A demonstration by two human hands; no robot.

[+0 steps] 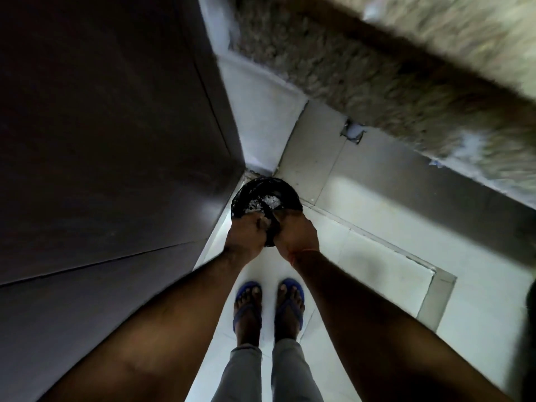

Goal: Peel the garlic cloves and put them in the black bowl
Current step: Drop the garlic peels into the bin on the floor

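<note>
Fingers of left hand (245, 235) and right hand (294, 233) curl, seemingly gripping the black bowl (266, 198).

Person stands on the floor (362, 256), feet (268, 309) side by side below the hands; bin (265, 198) sits in the corner ahead of the feet, with a tall cabinet face (101, 140) on its left and the wall (261, 111) behind it. Left hand (246, 235) and right hand (294, 233) are together over the bin's near rim, left of right, fingers curled. Counter edge (377, 82) overhangs the floor at upper right, well apart from the bin
</note>
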